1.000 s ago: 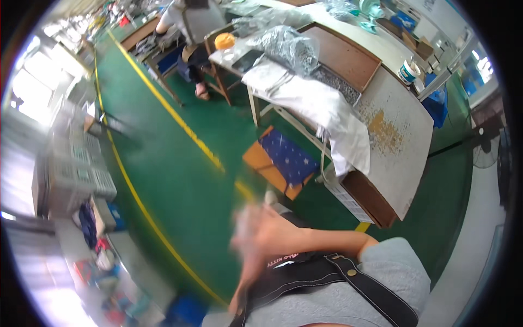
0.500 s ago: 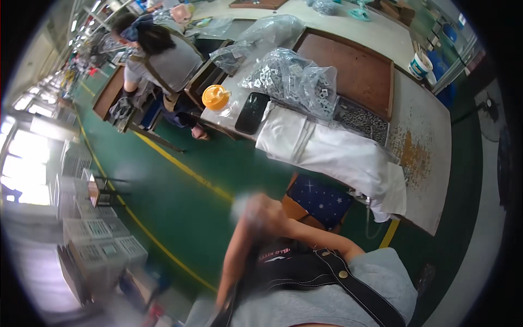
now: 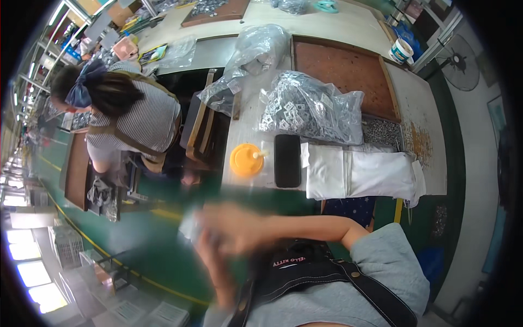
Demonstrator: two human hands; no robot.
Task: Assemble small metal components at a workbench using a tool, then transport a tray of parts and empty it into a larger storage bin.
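My right hand (image 3: pixel 234 223) reaches across from the right and meets my left hand (image 3: pixel 210 248) in front of my apron, over the green floor. Motion smears both, so their fingers do not show clearly. At their far left edge is a pale, whitish thing (image 3: pixel 188 226), too blurred to name; I cannot tell which hand has it. Beyond them, on the table's near edge, stand a cup with an orange lid (image 3: pixel 247 160) and a black phone (image 3: pixel 287 161). A folded white cloth (image 3: pixel 376 173) lies to the right of the phone.
Clear bags of small metal parts (image 3: pixel 305 106) sit on the table beside a brown wooden tray (image 3: pixel 343 71). A seated co-worker (image 3: pixel 131 109) bends over work at the left. A white tub (image 3: pixel 401 50) and a fan (image 3: pixel 459 62) stand far right.
The view has swung, so the table appears more level and the co-worker larger. My joined hands have shifted left in the picture, still blurred, with the whitish thing beside them.
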